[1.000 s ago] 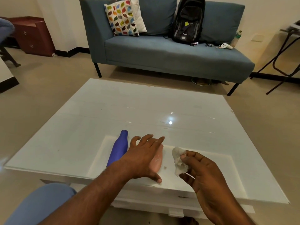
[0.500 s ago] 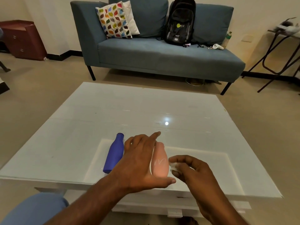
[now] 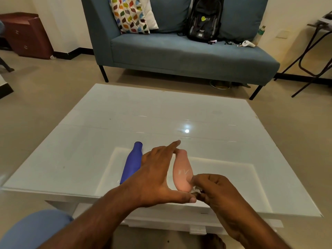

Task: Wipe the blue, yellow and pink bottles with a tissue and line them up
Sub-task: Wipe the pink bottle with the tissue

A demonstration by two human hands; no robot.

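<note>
On the glossy white worktop (image 3: 100,141), near its front edge, the blue bottle (image 3: 132,163) lies on its side with its neck pointing away toward the sofa (image 3: 179,54). Just to its right, the pink bottle (image 3: 182,172) also lies flat, neck pointing away, roughly parallel to the blue one with a gap between them that is mostly covered by the left hand (image 3: 158,175). That hand is spread wide open, its fingers (image 3: 170,146) stretched forward beside and over the pink bottle's neck, and its thumb reaching across below the bottle's base; whether the palm actually presses on the bottle cannot be told. The right hand (image 3: 215,192) sits at the base of the pink bottle, its fingers (image 3: 206,178) curled closed around a small wad of white tissue (image 3: 196,190), only a scrap of which peeks out between the bottle's bottom end and the knuckles. The tissue appears to touch the bottle's lower right side. A faint pale marking shows on the pink bottle's body. No yellow bottle can be made out; the left hand hides the space between the two bottles that show. A blue-clad knee (image 3: 34,229) fills the lower left corner. On the sofa rest a patterned cushion (image 3: 129,15) and a black backpack (image 3: 204,18), well apart from the worktop.
</note>
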